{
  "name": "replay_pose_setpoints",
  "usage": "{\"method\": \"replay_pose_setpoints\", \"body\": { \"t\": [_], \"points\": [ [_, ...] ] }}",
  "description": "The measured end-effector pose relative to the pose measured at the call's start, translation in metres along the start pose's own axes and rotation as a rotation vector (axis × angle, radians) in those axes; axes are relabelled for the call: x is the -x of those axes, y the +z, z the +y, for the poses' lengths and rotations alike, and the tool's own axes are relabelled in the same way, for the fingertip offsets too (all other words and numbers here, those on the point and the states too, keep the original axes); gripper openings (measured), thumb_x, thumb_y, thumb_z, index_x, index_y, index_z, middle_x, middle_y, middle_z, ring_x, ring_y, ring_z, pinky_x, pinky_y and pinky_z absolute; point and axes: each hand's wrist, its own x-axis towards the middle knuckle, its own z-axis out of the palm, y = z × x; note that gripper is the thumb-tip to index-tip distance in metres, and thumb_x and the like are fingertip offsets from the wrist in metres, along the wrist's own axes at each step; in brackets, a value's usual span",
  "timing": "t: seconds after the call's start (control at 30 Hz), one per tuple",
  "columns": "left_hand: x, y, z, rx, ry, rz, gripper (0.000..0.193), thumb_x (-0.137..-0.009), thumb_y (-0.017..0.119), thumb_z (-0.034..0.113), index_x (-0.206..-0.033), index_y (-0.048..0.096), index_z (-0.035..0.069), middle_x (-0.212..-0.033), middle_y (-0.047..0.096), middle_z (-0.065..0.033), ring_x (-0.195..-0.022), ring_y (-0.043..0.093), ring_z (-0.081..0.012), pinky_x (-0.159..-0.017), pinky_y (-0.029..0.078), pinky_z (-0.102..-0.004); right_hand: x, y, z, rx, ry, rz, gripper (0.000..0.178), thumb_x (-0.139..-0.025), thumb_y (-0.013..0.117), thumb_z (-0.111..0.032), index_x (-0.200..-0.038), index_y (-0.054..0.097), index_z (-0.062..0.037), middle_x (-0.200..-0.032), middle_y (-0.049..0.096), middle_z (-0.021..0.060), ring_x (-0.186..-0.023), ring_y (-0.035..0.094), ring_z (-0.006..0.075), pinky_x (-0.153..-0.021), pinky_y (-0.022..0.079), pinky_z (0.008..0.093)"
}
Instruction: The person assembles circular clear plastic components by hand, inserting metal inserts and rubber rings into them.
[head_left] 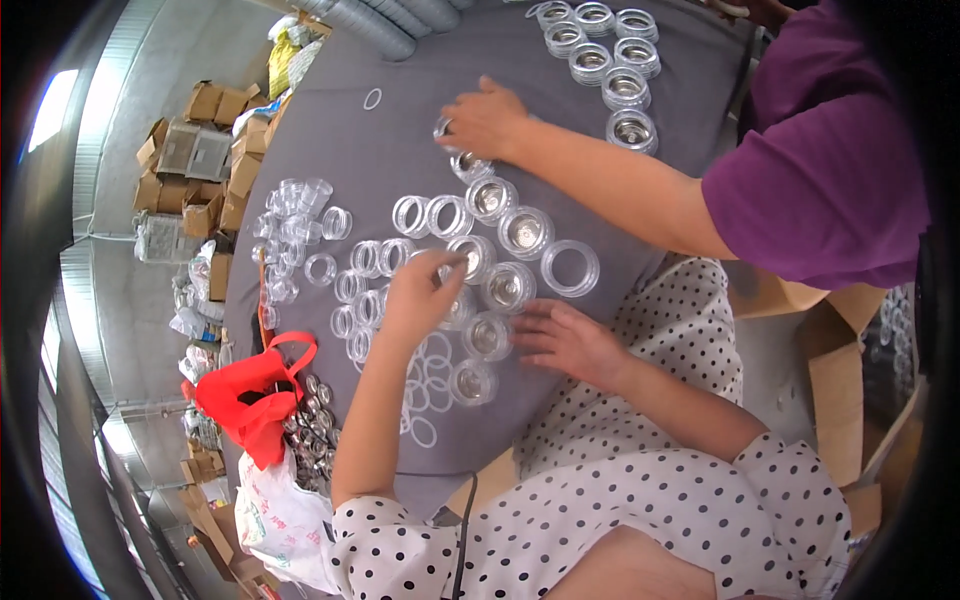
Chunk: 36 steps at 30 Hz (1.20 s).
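My left hand (418, 295) reaches over a round clear plastic container (484, 250), fingertips pinched together at its rim; anything between them is too small to make out. My right hand (575, 345) is open, fingers spread, beside another clear container (488, 336) with a silvery metal piece inside. Several similar containers with metal pieces stand in a staggered row, including one (525, 232) farther off. A larger clear ring-like piece (570, 268) lies to their right. Thin clear rings (424, 432) and clear round pieces without metal (410, 215) lie around my left forearm.
A co-worker's hand (485, 120) touches a container at the row's far end. More filled containers (630, 130) stand at the far right. Clear cups (300, 215), a red bag (250, 395) and a heap of metal pieces (315, 425) occupy the left of the grey-covered table (330, 130).
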Motion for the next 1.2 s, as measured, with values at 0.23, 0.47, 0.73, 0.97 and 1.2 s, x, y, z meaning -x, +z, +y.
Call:
{"method": "replay_pose_setpoints", "body": {
  "t": [0.23,0.47,0.73,0.97,1.2],
  "points": [
    [0.012,0.005,-0.01,-0.298,0.155,-0.149,0.036,-0.076,0.057,0.01,-0.112,0.056,0.008,-0.106,0.059,-0.013,-0.092,0.058,-0.0306,-0.079,0.047,-0.0351,0.0,0.002,-0.002,0.019,0.029,0.037,0.037,-0.092,0.039,-0.031,-0.124,0.037,-0.0111,-0.125,0.043,0.0101,-0.117,0.042,0.0245,-0.093,0.037,0.0411],
    [-0.012,0.0,0.004,-0.465,0.087,-0.372,0.04,-0.068,0.056,0.008,-0.107,0.06,0.007,-0.091,0.062,-0.0177,-0.084,0.059,-0.0335,-0.076,0.047,-0.0388,0.001,0.0,0.001,-0.017,-0.02,0.053,0.037,-0.092,0.039,-0.03,-0.123,0.038,-0.01,-0.124,0.043,0.0113,-0.116,0.043,0.026,-0.092,0.038,0.0427],
    [-0.019,0.016,-0.002,-0.581,0.031,-0.245,0.035,-0.064,0.06,0.017,-0.098,0.062,0.011,-0.083,0.063,-0.0153,-0.077,0.061,-0.032,-0.069,0.048,-0.0425,-0.006,-0.003,0.007,0.046,0.045,-0.006,0.038,-0.091,0.04,-0.029,-0.123,0.038,-0.0086,-0.125,0.043,0.0142,-0.116,0.043,0.0287,-0.092,0.038,0.0444],
    [0.071,0.021,-0.019,0.04,0.029,0.438,0.028,-0.076,0.06,0.012,-0.104,0.06,0.008,-0.09,0.063,-0.0088,-0.063,0.057,-0.0214,-0.059,0.047,-0.0322,-0.001,-0.01,0.005,0.096,-0.047,0.023,0.039,-0.092,0.036,-0.029,-0.125,0.036,-0.0074,-0.127,0.041,0.0159,-0.118,0.041,0.0307,-0.095,0.036,0.0464],
    [0.223,0.003,-0.155,-0.531,-0.601,0.689,0.049,-0.076,0.06,0.024,-0.12,0.048,0.007,-0.118,0.047,-0.0238,-0.11,0.045,-0.0381,-0.092,0.037,-0.0427,-0.004,-0.01,0.004,0.066,-0.004,-0.027,0.039,-0.092,0.035,-0.028,-0.125,0.037,-0.0074,-0.128,0.04,0.0152,-0.119,0.04,0.0311,-0.096,0.035,0.0481]
  ]
}}
